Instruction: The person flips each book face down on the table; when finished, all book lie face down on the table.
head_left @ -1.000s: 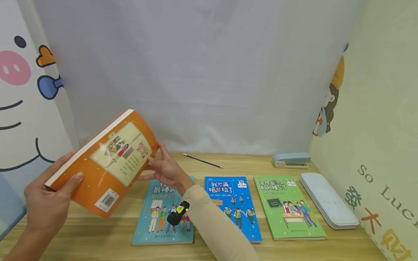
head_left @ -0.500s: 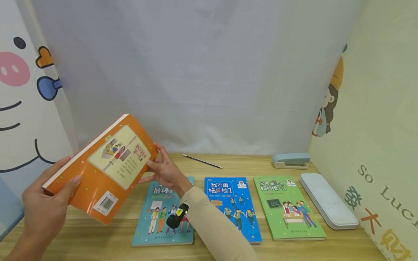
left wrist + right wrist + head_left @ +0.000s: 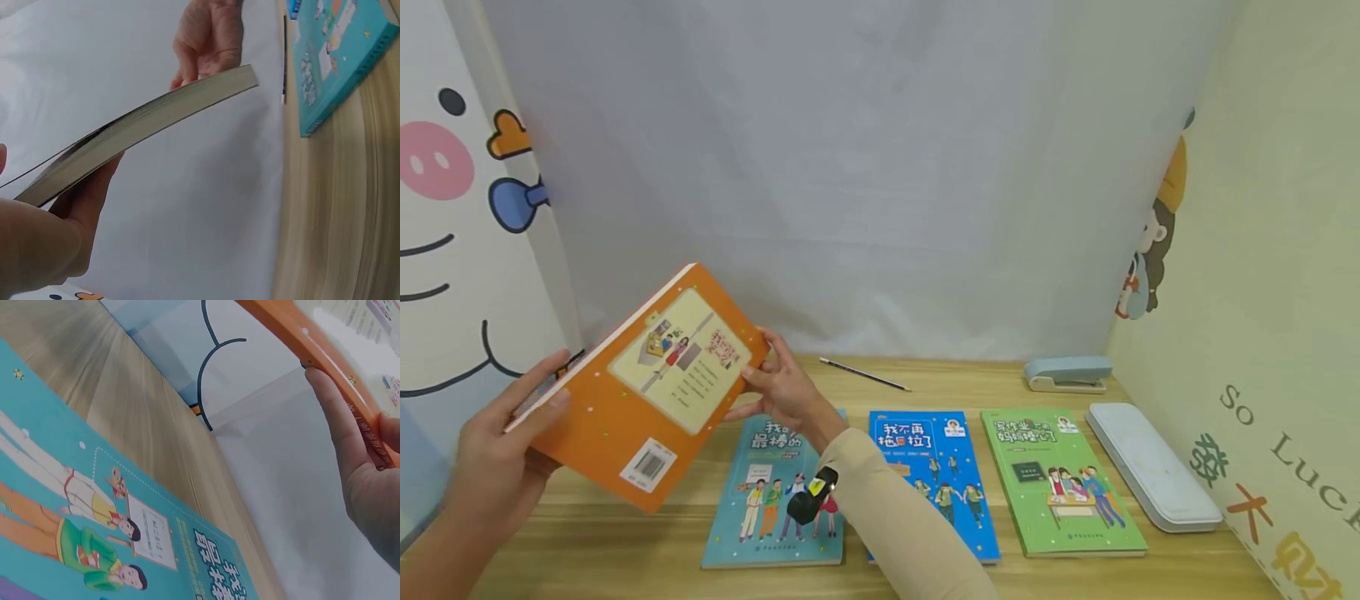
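Observation:
An orange paperback book (image 3: 597,417) is held tilted above the table, its back cover with a barcode facing me. My left hand (image 3: 501,454) grips its lower left corner, the thumb near the page edge. In the left wrist view, the far-side cover stands slightly away from the page block (image 3: 144,122) at that corner. My right hand (image 3: 786,390) pinches the spine side, thumb on the back cover and fingers behind; the right wrist view shows a finger along the spine (image 3: 359,422). Below the right hand a teal book (image 3: 775,492) lies on the table, partly covered by that arm.
A blue book (image 3: 951,467) and a green book (image 3: 1075,508) lie right of the teal one. Behind them is a pencil (image 3: 865,374). A light blue stapler (image 3: 1067,374) and a pale case (image 3: 1153,467) sit by the right wall. A grey curtain (image 3: 850,183) hangs at the back.
My left thumb has slid toward the page edge, and the far-side cover now shows parted from the pages there. The book has tilted a little; the right hand keeps its hold.

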`<state>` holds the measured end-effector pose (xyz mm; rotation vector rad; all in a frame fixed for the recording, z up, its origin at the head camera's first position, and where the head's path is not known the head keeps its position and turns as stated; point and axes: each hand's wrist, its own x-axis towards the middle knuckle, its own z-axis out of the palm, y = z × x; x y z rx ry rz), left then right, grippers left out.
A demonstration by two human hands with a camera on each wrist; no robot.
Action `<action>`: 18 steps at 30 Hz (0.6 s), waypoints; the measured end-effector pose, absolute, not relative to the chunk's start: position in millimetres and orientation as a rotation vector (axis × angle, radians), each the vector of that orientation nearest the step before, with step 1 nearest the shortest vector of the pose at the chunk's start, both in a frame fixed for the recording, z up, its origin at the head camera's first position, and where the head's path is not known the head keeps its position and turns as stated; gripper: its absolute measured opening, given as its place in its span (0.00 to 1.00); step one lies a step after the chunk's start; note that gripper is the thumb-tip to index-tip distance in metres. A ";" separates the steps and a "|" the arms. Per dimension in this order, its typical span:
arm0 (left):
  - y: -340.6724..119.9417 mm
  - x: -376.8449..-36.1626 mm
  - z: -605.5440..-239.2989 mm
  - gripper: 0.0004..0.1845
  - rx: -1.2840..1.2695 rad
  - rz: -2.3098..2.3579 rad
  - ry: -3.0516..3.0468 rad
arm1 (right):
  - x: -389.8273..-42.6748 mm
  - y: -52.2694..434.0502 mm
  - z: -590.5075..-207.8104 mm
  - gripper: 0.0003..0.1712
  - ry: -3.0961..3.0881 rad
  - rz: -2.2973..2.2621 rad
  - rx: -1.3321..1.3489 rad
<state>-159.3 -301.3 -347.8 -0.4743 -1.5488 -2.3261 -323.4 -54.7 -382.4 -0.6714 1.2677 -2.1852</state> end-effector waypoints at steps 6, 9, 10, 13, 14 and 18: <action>-329.5 -167.8 -341.2 0.30 -0.669 -2.390 -1.810 | -325.3 -49.0 -381.4 0.31 1.323 -2.155 -0.642; -334.0 -172.8 -332.9 0.30 -0.516 -2.136 -2.201 | -325.7 -46.9 -381.5 0.31 1.350 -2.120 -0.646; -333.8 -174.5 -329.7 0.31 -0.446 -1.997 -2.353 | -325.7 -46.4 -381.7 0.31 1.357 -2.108 -0.646; -330.6 -180.4 -320.7 0.33 -0.314 -1.626 -2.674 | -325.8 -45.2 -382.4 0.30 1.378 -2.082 -0.649; -329.0 -182.1 -318.7 0.34 -0.302 -1.541 -2.730 | -325.9 -45.0 -382.8 0.31 1.383 -2.074 -0.651; -320.8 -186.0 -313.6 0.37 -0.340 -1.555 -2.791 | -327.5 -43.9 -384.9 0.31 1.405 -2.048 -0.655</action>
